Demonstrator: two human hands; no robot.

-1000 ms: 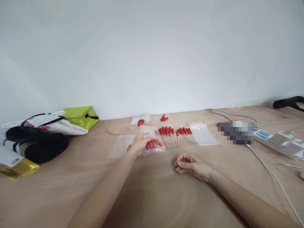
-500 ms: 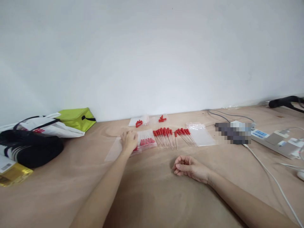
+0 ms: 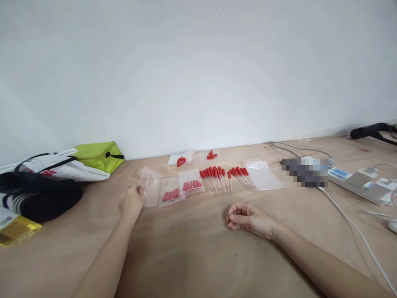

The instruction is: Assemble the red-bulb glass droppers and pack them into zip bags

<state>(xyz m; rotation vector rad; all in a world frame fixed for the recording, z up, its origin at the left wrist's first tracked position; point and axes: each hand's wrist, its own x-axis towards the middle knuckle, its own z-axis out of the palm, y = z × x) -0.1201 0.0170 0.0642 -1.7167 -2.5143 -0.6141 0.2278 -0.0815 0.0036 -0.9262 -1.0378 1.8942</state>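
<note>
My left hand (image 3: 133, 200) pinches the near left edge of a clear zip bag (image 3: 151, 191), whose far end lifts off the table. To its right lies a zip bag with several red-ended pieces (image 3: 171, 194) inside, and beside that a stack of zip bags with similar pieces (image 3: 192, 185). A fan of thin, red-bulbed sticks that look like droppers (image 3: 214, 178) lies farther right, with a second group (image 3: 243, 177) alongside. My right hand (image 3: 245, 219) rests on the table, fingers loosely curled, with nothing visible in them.
Bags with loose red bulbs (image 3: 181, 161) lie near the wall. A flat clear zip bag (image 3: 266, 178) is on the right, by a power strip (image 3: 356, 182) and cables. Left stand a black cap (image 3: 46, 194), a white bag (image 3: 66, 165) and a green bag (image 3: 99, 155).
My left hand has moved left and toward me, off the red-ended pieces, and grips the clear zip bag, whose far end has risen. My right hand stays put.
</note>
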